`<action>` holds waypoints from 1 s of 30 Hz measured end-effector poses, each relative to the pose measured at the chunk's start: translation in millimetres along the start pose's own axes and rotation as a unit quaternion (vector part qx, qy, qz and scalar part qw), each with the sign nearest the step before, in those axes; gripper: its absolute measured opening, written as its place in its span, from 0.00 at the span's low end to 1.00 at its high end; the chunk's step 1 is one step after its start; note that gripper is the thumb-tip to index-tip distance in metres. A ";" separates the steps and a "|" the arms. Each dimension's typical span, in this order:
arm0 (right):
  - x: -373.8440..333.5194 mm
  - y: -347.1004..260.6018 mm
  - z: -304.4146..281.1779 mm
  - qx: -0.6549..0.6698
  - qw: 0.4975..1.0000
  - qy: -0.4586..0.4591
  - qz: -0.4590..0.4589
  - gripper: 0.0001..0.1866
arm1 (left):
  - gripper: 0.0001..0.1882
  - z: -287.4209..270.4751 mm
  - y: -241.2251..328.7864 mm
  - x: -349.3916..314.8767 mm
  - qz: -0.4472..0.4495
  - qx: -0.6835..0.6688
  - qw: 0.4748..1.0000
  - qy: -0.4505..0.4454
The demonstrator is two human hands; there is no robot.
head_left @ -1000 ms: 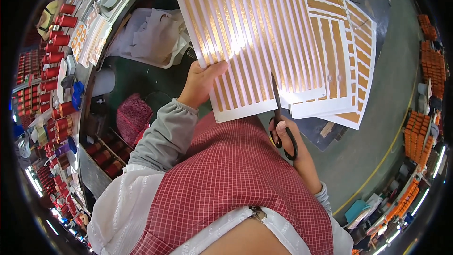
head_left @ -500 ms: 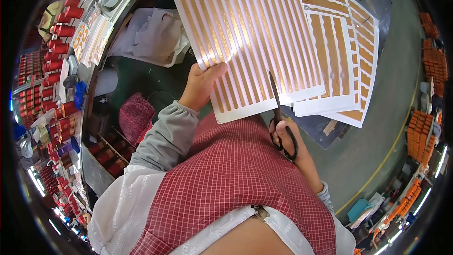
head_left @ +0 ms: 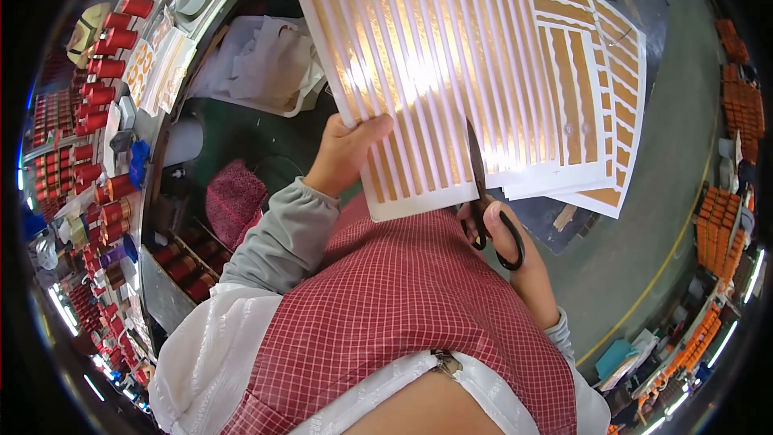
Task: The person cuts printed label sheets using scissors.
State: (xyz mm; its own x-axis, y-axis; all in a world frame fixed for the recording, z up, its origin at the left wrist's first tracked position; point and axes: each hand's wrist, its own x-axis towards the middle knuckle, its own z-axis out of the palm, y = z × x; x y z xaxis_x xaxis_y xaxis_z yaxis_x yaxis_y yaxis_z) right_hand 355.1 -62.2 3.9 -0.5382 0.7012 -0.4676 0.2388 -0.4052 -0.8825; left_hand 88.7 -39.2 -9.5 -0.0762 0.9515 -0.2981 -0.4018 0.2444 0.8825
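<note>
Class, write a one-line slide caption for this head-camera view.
Left hand holds a gold-striped sheet while the right hand cuts it with black scissors.

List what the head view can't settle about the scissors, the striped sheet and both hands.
- Scissors: the lower blade is hidden behind the striped sheet, so how wide they gape is unclear.
- Striped sheet: its top is cut off by the picture's upper edge.
- Left hand: only the thumb shows; the fingers are under the sheet.
- Right hand: the fingers in the loops are partly hidden by the handles.
- Red cylinders: too small and bent at the rim.

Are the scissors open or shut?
Cannot tell. Only one dark blade of the scissors shows against the striped sheet; right hand holds the handles.
</note>
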 end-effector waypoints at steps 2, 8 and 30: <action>4.1 3.9 1.2 0.055 0.998 -0.001 -0.027 0.40 | 0.11 1.4 -2.3 -1.8 0.005 0.007 1.000 -0.007; 5.5 0.9 4.0 0.017 0.999 0.028 -0.016 0.39 | 0.11 -2.0 -9.9 -4.2 0.019 -0.014 1.000 -0.001; 2.0 2.9 13.2 0.064 0.996 0.052 -0.045 0.32 | 0.11 7.5 -14.0 -15.4 -0.004 -0.021 1.000 0.015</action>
State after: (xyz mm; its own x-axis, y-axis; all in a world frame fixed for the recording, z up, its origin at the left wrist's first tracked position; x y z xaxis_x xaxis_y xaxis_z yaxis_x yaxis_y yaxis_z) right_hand 344.1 -69.7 1.1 -0.4650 0.7923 -0.3950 0.0851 -0.4041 -0.9107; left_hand 102.3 -55.8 -14.6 -0.0994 0.9435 -0.3161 -0.4396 0.2434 0.8646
